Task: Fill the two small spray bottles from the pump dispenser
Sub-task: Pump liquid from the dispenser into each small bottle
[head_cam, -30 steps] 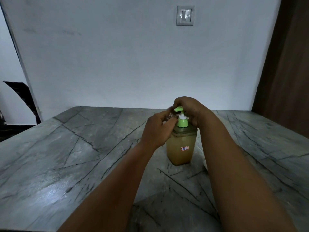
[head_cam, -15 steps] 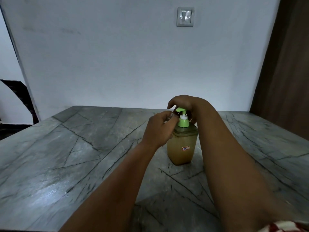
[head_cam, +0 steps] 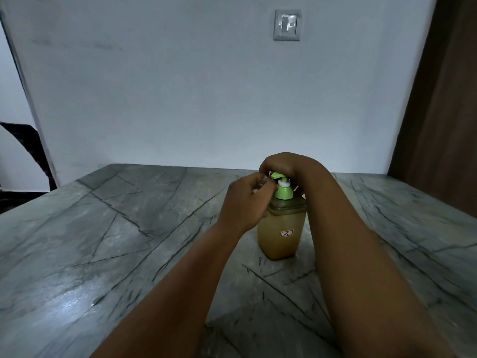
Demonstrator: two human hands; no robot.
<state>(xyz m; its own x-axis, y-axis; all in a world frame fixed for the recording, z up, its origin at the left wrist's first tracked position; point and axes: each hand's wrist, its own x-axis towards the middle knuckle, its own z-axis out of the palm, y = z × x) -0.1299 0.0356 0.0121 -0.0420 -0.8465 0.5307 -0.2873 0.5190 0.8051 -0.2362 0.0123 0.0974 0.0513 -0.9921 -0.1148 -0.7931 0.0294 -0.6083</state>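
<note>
A square pump dispenser [head_cam: 281, 233] of amber liquid, with a green pump head and a small label, stands on the grey marble table [head_cam: 116, 241]. My right hand [head_cam: 286, 165] curls over the green pump head from above, fingers resting on it. My left hand [head_cam: 245, 202] holds a small clear spray bottle [head_cam: 265, 180] up against the pump's nozzle; most of the bottle is hidden in my fingers. A second spray bottle is not visible.
A white wall with a light switch [head_cam: 287, 24] rises behind the table's far edge. A brown wooden panel [head_cam: 444, 112] stands at the right. A dark object [head_cam: 28, 153] sits beyond the table's left edge.
My right hand has lifted slightly and the pump head has come up a little. My left hand keeps the small bottle at the nozzle.
</note>
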